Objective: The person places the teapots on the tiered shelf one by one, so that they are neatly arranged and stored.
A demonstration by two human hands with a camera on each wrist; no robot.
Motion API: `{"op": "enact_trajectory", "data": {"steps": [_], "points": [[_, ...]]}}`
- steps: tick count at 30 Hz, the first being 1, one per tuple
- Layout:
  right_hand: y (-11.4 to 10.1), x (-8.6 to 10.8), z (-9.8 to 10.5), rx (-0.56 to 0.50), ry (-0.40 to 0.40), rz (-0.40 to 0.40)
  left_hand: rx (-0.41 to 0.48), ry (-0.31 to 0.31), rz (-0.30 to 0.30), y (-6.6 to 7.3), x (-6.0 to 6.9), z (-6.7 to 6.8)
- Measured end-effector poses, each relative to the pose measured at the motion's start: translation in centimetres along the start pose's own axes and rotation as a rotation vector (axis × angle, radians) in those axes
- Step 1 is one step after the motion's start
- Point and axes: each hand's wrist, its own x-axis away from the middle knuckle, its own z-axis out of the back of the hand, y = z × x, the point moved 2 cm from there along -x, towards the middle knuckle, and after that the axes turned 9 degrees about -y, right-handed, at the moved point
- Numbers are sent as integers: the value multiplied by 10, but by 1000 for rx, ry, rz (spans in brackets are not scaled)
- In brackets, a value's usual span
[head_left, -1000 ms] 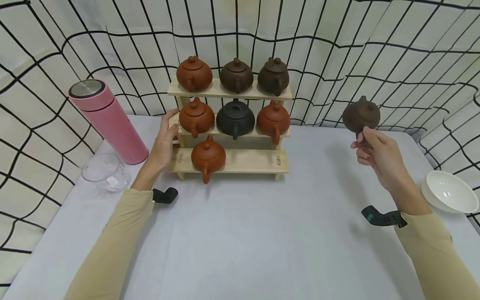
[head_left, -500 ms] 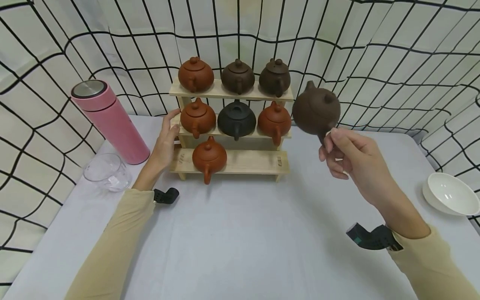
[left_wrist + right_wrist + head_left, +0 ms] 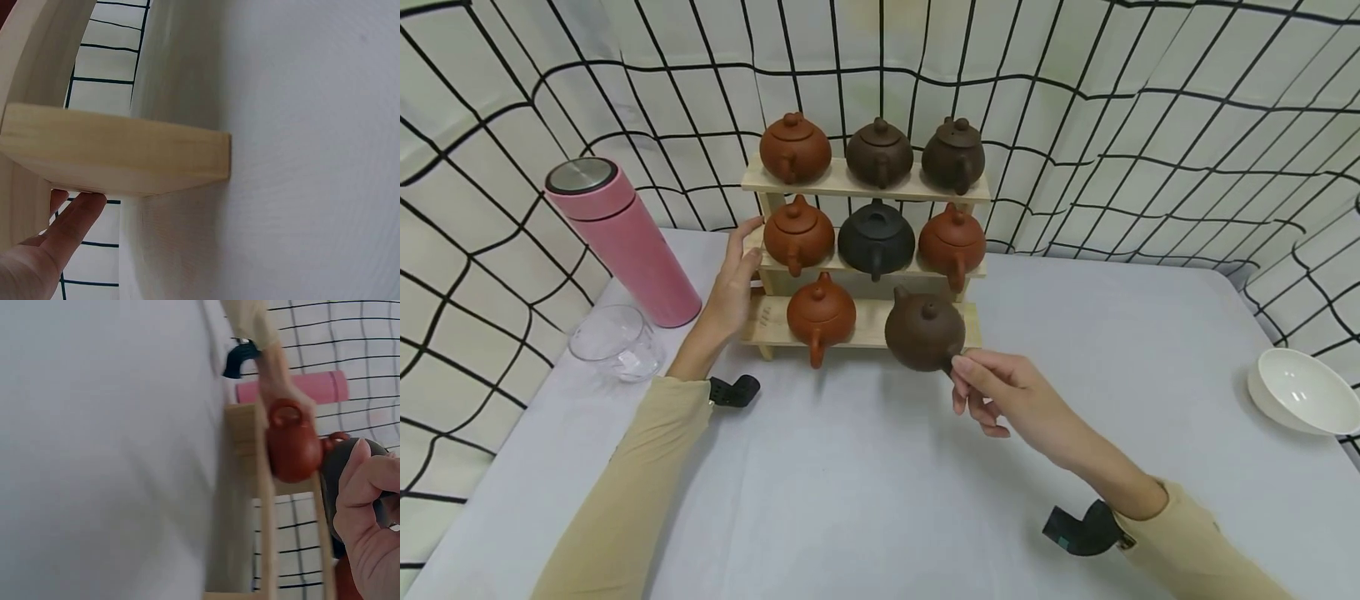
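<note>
My right hand (image 3: 1007,400) pinches the handle of a dark brown teapot (image 3: 923,332). That teapot hangs tilted in front of the right part of the bottom shelf, its spout towards the back left; whether it touches the board I cannot tell. My left hand (image 3: 730,287) rests at the left end of the three-tier wooden rack (image 3: 868,321). In the left wrist view its fairly straight fingers (image 3: 78,219) touch the wood. An orange-brown teapot (image 3: 822,312) stands on the bottom shelf, left of the held one. In the right wrist view, fingers partly hide the dark pot.
The middle shelf bears two reddish teapots around a black teapot (image 3: 877,240); three more, including a reddish teapot (image 3: 795,150), line the top. A pink thermos (image 3: 632,250) and a clear glass cup (image 3: 617,343) stand left. A white bowl (image 3: 1303,392) sits far right. Gridded cloth walls surround the table.
My right hand has carried the dark brown teapot from the far right, leftward and down to the bottom shelf. The left hand stays at the rack's left end.
</note>
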Motion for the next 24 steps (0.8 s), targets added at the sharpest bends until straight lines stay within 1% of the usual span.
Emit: {"op": "enact_trajectory", "data": {"steps": [3,7,12,17,20,24], "points": [[14,-7,-6,-16,-2,-38,-1,0,1,0,0,0],[25,-17,-8,-21,26,-61,-1,0,3,0,0,0],[33,-27,-3,-19,88,-87,8,-3,6,1,-1,-1],[38,-33,1,-17,134,-88,-13,-3,8,1,-1,-1],[39,-37,0,-25,141,-86,-22,-6,14,1,-1,-1],[40,-43,-5,-44,121,-81,-14,-4,28,-1,0,0]]}}
